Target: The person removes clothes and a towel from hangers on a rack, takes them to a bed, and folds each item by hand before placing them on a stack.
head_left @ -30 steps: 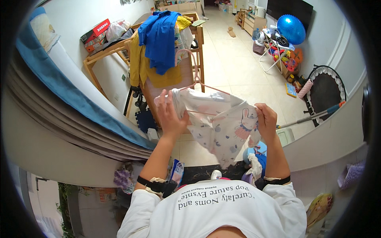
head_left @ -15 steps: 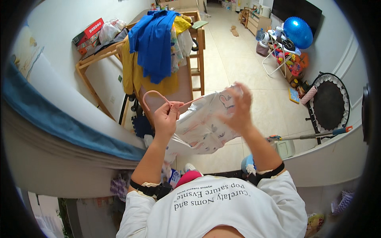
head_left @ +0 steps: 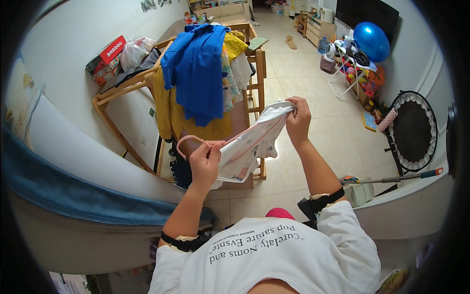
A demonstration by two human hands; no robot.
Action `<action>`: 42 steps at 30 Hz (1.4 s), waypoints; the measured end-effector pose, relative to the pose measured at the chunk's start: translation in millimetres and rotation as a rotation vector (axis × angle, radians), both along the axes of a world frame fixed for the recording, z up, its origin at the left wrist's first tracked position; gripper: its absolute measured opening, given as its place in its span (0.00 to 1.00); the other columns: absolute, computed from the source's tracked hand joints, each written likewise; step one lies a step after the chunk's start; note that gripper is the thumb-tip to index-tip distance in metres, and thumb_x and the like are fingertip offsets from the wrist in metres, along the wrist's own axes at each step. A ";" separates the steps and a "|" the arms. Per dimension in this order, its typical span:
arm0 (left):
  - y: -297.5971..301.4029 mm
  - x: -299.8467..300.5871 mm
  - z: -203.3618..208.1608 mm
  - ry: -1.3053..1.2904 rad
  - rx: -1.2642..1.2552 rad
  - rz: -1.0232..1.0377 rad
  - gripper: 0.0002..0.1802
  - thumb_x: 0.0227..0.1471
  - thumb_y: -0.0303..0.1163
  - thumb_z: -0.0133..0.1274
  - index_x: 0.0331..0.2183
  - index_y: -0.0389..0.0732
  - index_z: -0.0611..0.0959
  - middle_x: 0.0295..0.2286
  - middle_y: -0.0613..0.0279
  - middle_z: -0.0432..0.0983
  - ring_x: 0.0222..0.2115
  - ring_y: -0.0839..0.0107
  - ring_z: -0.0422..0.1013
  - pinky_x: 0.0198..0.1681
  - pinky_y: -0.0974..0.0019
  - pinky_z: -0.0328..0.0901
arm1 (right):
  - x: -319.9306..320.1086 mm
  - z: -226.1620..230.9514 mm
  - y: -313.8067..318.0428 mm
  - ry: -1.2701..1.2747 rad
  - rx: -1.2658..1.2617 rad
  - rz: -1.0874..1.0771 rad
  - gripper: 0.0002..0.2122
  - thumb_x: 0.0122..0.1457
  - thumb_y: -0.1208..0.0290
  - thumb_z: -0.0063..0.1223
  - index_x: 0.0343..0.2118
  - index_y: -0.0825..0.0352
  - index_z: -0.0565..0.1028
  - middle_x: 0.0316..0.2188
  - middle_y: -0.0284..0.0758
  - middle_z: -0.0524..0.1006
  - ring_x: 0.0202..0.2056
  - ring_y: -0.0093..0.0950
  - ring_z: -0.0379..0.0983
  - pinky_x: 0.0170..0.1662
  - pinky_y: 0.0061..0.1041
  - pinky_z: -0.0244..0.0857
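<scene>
My left hand (head_left: 203,162) is closed around a pink clothes hanger (head_left: 188,140) near the base of its hook. The hanger's arm runs up to the right, along a white printed garment (head_left: 245,159) that hangs from it. With my right hand (head_left: 298,119) I pinch the garment's upper right edge, so the cloth is stretched between both hands. Whether the hanger's far end lies inside the cloth is hard to make out. Just beyond my left hand, a blue garment (head_left: 196,73) and a yellow one (head_left: 169,110) drape over a wooden frame (head_left: 122,93).
A red and black box (head_left: 106,55) and a plastic bag (head_left: 137,52) rest at the left. To the right are a blue ball (head_left: 371,41), a white folding stand (head_left: 342,85), a small trampoline (head_left: 414,130) and a long-handled pole (head_left: 387,180). A blue curtain (head_left: 88,196) borders the left side.
My right hand, open and blurred before, has closed on the garment's upper edge. The cloth has been pulled up and is less spread out. My left hand still holds the hanger.
</scene>
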State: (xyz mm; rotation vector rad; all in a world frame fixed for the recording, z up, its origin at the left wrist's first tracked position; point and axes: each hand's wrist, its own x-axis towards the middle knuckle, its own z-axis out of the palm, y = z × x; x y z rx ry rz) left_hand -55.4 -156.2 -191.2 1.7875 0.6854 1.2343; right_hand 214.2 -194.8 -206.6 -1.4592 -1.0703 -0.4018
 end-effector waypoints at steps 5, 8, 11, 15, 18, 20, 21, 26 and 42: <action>17.3 -22.5 -3.1 -0.193 0.018 0.008 0.11 0.55 0.33 0.48 0.30 0.36 0.78 0.15 0.71 0.64 0.15 0.84 0.56 0.19 0.79 0.51 | 30.9 9.3 43.9 0.499 -0.221 0.445 0.09 0.48 0.80 0.43 0.32 0.68 0.74 0.20 0.30 0.72 0.22 0.23 0.69 0.27 0.22 0.64; 40.7 -32.8 1.6 -0.462 -0.151 0.023 0.12 0.57 0.36 0.43 0.32 0.37 0.76 0.15 0.69 0.64 0.15 0.81 0.58 0.20 0.78 0.54 | 43.9 6.1 62.9 0.729 -0.529 0.845 0.08 0.52 0.72 0.45 0.32 0.68 0.75 0.21 0.25 0.71 0.21 0.15 0.67 0.22 0.17 0.60; 61.0 -21.5 24.7 -0.558 -0.148 0.030 0.15 0.58 0.37 0.41 0.33 0.36 0.75 0.15 0.65 0.67 0.15 0.77 0.62 0.22 0.73 0.61 | 22.1 18.3 77.1 0.428 -1.000 1.042 0.11 0.52 0.65 0.48 0.33 0.67 0.76 0.22 0.26 0.71 0.23 0.16 0.64 0.25 0.19 0.60; 83.0 -13.3 76.9 -0.477 -0.080 0.089 0.14 0.58 0.37 0.42 0.33 0.36 0.76 0.17 0.64 0.70 0.16 0.77 0.65 0.24 0.74 0.63 | -20.1 44.0 100.4 0.118 -1.137 1.442 0.11 0.54 0.67 0.48 0.36 0.67 0.75 0.22 0.28 0.72 0.24 0.18 0.66 0.24 0.22 0.61; 97.5 -30.3 113.8 -0.684 -0.001 0.234 0.14 0.57 0.38 0.43 0.34 0.37 0.76 0.16 0.67 0.66 0.15 0.80 0.60 0.20 0.78 0.57 | -31.2 84.7 128.4 0.427 -1.078 1.433 0.08 0.55 0.67 0.45 0.34 0.62 0.74 0.17 0.26 0.67 0.12 0.15 0.61 0.11 0.17 0.54; 97.2 -59.0 125.6 -0.795 0.115 0.474 0.14 0.57 0.38 0.43 0.35 0.37 0.75 0.16 0.70 0.62 0.15 0.82 0.55 0.18 0.80 0.51 | -36.0 118.5 164.4 0.584 -0.894 1.304 0.07 0.56 0.64 0.44 0.31 0.58 0.73 0.15 0.24 0.64 0.08 0.16 0.56 0.07 0.19 0.53; 96.7 -67.6 128.6 -0.819 0.183 0.597 0.14 0.58 0.39 0.43 0.35 0.38 0.74 0.16 0.71 0.60 0.16 0.83 0.53 0.18 0.79 0.49 | -20.9 117.6 210.8 0.554 -0.707 1.211 0.08 0.55 0.61 0.45 0.32 0.58 0.72 0.14 0.25 0.64 0.08 0.17 0.57 0.07 0.20 0.53; 66.0 -101.1 90.1 -0.722 0.190 0.973 0.16 0.59 0.40 0.41 0.35 0.37 0.73 0.15 0.70 0.60 0.16 0.83 0.54 0.18 0.80 0.49 | 60.5 272.5 348.8 0.325 -0.019 1.036 0.23 0.52 0.48 0.49 0.38 0.66 0.68 0.26 0.38 0.69 0.24 0.28 0.69 0.26 0.31 0.65; -39.7 -114.2 -18.2 -0.481 -0.067 1.290 0.14 0.58 0.36 0.41 0.30 0.35 0.74 0.14 0.66 0.66 0.13 0.80 0.60 0.16 0.78 0.56 | -49.2 99.3 300.3 -0.179 0.188 0.686 0.19 0.47 0.75 0.53 0.45 0.68 0.69 0.51 0.44 0.64 0.52 0.42 0.58 0.54 0.37 0.52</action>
